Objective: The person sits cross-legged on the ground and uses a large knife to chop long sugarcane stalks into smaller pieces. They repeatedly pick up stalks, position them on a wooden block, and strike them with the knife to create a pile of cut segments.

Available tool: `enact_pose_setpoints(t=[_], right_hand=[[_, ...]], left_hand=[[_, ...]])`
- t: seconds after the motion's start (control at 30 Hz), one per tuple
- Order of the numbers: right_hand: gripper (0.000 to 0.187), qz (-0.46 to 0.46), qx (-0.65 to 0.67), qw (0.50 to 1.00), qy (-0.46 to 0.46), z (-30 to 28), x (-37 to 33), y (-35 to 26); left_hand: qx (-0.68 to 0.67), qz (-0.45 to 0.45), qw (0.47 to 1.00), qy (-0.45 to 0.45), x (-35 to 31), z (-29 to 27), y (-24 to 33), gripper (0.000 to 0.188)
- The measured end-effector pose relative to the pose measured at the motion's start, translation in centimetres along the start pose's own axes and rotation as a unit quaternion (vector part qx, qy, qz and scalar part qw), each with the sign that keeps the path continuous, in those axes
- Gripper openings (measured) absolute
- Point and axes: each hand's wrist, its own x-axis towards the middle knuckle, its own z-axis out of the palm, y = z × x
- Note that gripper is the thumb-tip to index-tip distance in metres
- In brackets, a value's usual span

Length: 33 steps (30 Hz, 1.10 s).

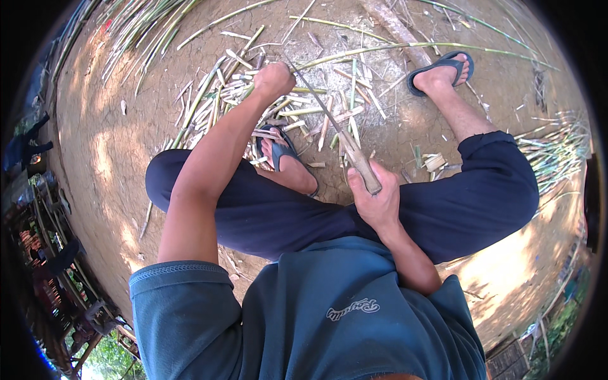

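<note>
My right hand (378, 197) is wrapped round the wooden handle of a long knife (356, 158) in front of my lap. Its thin dark blade (315, 98) points forward and left, toward my other hand. Farther out, my left hand (274, 80) is closed on the near end of a long, thin green cane (386, 47), which runs off to the right past my foot. The blade seems to cross this cane just right of my fist; whether they touch I cannot tell. Below and around my left hand lies a heap of short cut cane pieces (237, 85).
My sandalled feet stand on either side, one sandal (288, 149) against the heap, the other sandal (418, 81) at the right. A log (396, 28) lies ahead. Bundles of long canes (149, 31) lie far left, and a pile of thin stalks (557, 149) right. The ground is cracked earth.
</note>
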Motion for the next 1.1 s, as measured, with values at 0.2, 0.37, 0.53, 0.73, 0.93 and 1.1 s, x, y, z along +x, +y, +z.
enact_pose_setpoints(t=[0.2, 0.37, 0.53, 0.73, 0.93, 1.1], right_hand=[[0.014, 0.020, 0.003, 1.000, 0.004, -0.4, -1.7, 0.2], [0.012, 0.010, 0.018, 1.000, 0.009, -0.7, -2.3, 0.5], [0.011, 0.006, 0.039, 0.999, 0.023, 0.4, -0.5, 0.9], [0.012, 0.059, 0.064, 0.996, 0.015, -0.9, -4.4, -0.4], [0.012, 0.014, 0.007, 1.000, 0.028, 2.7, 2.6, 2.9], [0.015, 0.034, -0.003, 0.998, 0.049, 0.5, -2.1, 1.1]], left_hand=[[-0.026, 0.028, 0.999, 0.035, -1.1, -0.1, 0.8, 0.041], [0.006, -0.003, 0.999, 0.039, -1.1, -0.9, 1.6, 0.039], [0.053, -0.044, 0.997, 0.034, -2.7, -2.9, 3.4, 0.030], [0.026, -0.045, 0.997, 0.050, -2.2, -1.2, 1.9, 0.030], [0.031, -0.029, 0.999, 0.024, -2.2, -1.2, 3.4, 0.031], [0.029, -0.053, 0.998, 0.015, -1.7, -1.5, 2.6, 0.031]])
